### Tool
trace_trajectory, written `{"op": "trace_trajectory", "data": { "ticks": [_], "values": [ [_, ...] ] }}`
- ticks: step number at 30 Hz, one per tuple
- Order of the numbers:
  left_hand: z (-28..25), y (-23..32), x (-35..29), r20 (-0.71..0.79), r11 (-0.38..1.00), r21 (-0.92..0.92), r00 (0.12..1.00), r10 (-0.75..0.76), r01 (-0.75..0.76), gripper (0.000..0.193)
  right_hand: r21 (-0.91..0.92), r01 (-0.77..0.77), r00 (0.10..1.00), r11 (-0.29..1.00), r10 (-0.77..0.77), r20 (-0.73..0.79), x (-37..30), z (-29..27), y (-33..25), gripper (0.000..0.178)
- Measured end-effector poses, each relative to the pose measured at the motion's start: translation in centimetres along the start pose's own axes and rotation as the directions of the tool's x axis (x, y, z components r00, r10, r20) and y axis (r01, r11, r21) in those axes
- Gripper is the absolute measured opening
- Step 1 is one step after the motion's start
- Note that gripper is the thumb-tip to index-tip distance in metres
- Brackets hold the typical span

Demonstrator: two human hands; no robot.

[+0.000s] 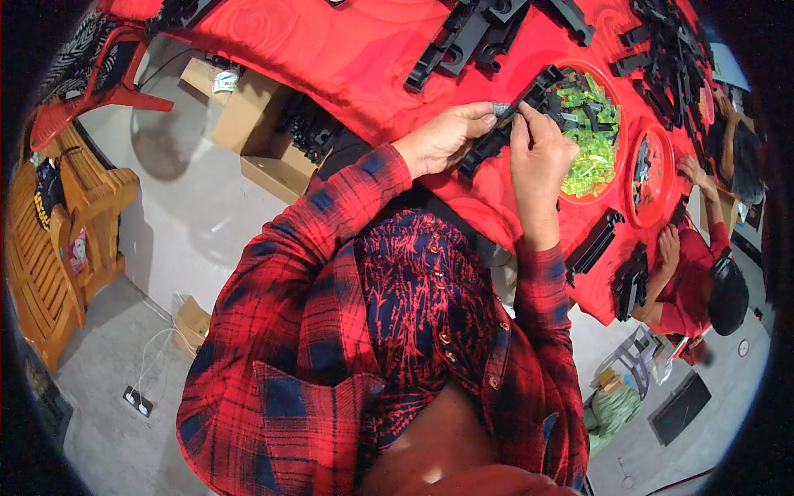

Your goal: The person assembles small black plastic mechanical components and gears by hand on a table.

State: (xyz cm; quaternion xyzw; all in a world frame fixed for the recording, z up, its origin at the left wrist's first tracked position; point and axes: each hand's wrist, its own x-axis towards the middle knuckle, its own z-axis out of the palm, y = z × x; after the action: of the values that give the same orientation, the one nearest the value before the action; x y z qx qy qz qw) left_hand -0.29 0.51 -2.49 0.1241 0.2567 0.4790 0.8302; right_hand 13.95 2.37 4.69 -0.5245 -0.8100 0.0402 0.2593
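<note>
A long black plastic strip (481,152) lies slantwise between my hands above the near edge of the red-covered table. My left hand (442,139) is closed on the strip's left side, with a small greyish piece (499,108) showing at its fingertips. My right hand (542,157) is closed too, thumb and fingertips pinching at the strip's middle. Whether a small part sits in that pinch is hidden by the fingers. Just right of my right hand, a round red tray (619,89) holds many yellow-green translucent pieces (591,165) and some small black ones.
Black plastic parts (467,37) lie at the table's far side, with a heap (662,62) at far right. A smaller red tray (659,178) and black strips (595,245) are nearer. Co-workers (699,273) sit at right. Cardboard boxes (248,116) and a wooden chair (70,223) stand left.
</note>
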Motion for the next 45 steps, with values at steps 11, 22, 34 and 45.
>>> {"op": "trace_trajectory", "data": {
  "ticks": [11, 22, 34, 45],
  "values": [
    [0.0, 0.1, -0.2, 0.034, 1.000, -0.020, 0.999, 0.003, -0.002, 0.034, -0.111, 0.063, 0.997, 0.992, -0.069, -0.047, 0.1, -0.4, -0.9, 0.015],
    [0.1, 0.1, -0.2, 0.050, 1.000, -0.007, 0.999, 0.020, -0.020, 0.034, -0.114, 0.042, 0.998, 0.993, -0.046, -0.038, 0.6, -0.4, -0.5, 0.009],
    [-0.2, 0.5, -0.3, 0.089, 1.000, -0.021, 0.996, -0.009, 0.011, 0.031, -0.031, 0.056, 0.997, 0.998, -0.054, 0.047, 1.7, -1.4, -0.6, 0.005],
    [-0.9, -0.1, 0.0, 0.161, 0.999, -0.053, 0.987, 0.014, -0.005, 0.036, -0.213, 0.231, 0.971, 0.949, -0.210, 0.118, 2.1, -2.5, -1.8, 0.004]
  ]
}}
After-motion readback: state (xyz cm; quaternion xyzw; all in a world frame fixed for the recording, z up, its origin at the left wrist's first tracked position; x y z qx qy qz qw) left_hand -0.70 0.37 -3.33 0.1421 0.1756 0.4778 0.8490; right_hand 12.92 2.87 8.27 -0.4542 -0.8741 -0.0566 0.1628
